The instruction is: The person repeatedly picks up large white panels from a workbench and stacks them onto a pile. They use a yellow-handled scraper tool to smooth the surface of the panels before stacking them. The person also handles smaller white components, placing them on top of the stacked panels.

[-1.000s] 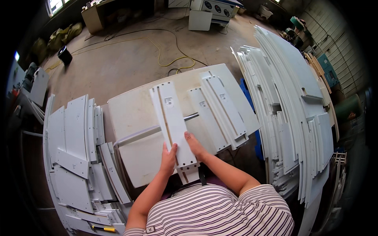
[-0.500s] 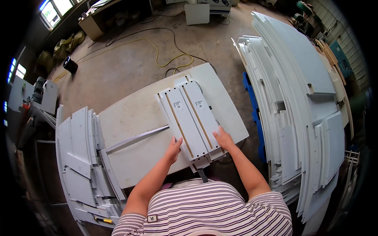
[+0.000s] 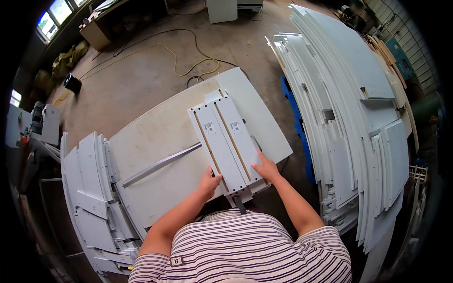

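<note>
Two narrow white panels (image 3: 218, 150), each with a long brown groove, a printed label and small holes, lie side by side on a stack in front of me. My left hand (image 3: 208, 184) grips the left edge near the close end, its thumb on top and its other fingers hidden below. At the right edge my right hand (image 3: 266, 170) clasps the stack, thumb on the upper face. Further similar pieces show beneath the pair. Under the stack is a pale worktable (image 3: 155, 137). A long thin white strip (image 3: 163, 164) lies on it, left of the panels.
Tall stacks of white boards (image 3: 339, 118) stand on the right, beside a blue pallet (image 3: 298, 122). More boards (image 3: 92, 188) are stacked at left. A yellow cable (image 3: 177, 66) and a black bucket (image 3: 72, 83) are on the floor beyond the table.
The upper panels now sit flush with each other at the far end, where they were slightly staggered. Both hands stay on the edges. The whole view has shifted a little.
</note>
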Available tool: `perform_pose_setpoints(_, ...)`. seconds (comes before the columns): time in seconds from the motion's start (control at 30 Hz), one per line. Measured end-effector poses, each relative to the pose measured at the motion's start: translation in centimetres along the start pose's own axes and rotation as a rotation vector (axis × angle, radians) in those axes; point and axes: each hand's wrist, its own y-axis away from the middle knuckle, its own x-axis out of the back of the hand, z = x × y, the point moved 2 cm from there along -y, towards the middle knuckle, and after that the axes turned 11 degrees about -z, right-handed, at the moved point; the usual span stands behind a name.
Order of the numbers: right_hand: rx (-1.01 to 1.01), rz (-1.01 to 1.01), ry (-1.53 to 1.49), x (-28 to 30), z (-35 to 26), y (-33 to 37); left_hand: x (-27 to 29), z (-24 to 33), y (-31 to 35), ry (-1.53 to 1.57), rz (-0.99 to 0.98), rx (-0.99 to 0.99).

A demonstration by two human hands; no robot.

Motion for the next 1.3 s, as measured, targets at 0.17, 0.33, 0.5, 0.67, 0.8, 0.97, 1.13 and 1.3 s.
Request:
perform_pose_setpoints(0.17,0.242,0.253,-0.051,-1.6,3.9,1.0,-1.2,-2.5,-0.6,0.010,-0.036,-0.128)
perform_pose_setpoints(0.33,-0.112,0.841,-0.916,-5.0,7.7,6.1,-0.8,-2.5,0.0,0.071,0.023,0.036)
perform_pose_setpoints(0.5,-0.251,0.134,-2.345,-11.8,1.6,7.6,-0.7,-1.2,-0.3,-0.094,0.002,0.069)
perform_pose_setpoints(0.67,0.287,0.061,-2.443,-11.4,-1.3,5.5,-0.5,-0.3,-1.7,-0.386,-0.027,0.065)
perform_pose_setpoints(0.8,0.294,-0.043,-2.500,-12.0,-0.3,4.3,-0.8,0.1,-2.2,-0.326,0.024,0.089)
perform_pose_setpoints(0.97,0.131,0.136,-2.490,-13.6,0.6,3.1,-1.6,0.5,-1.4,-0.410,0.042,0.048)
perform_pose_setpoints(1.13,0.070,0.366,-2.083,-11.2,0.9,3.5,-2.8,-0.6,-0.2,-0.375,0.052,0.037)
perform_pose_setpoints(1.3,0.078,0.966,-0.353,-2.8,3.7,4.5,-2.8,-1.6,0.1,-0.324,0.051,-0.052)
